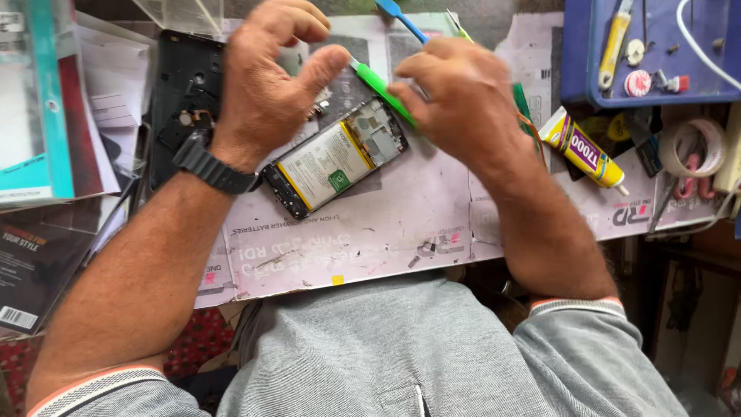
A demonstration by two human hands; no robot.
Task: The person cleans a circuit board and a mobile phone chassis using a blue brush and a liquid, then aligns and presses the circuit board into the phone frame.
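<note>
The right hand (463,96) grasps a green pry tool (382,91) against the opened smartphone (336,158), while the left hand (266,81) hovers half-curled, holding nothing.

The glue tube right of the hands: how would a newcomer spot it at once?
Start at the blue tray in the top right corner. Just below its lower left edge, right of the right hand, lies the glue tube, slanting down to the right. It alone there is yellow with a purple label and a white nozzle.
</note>
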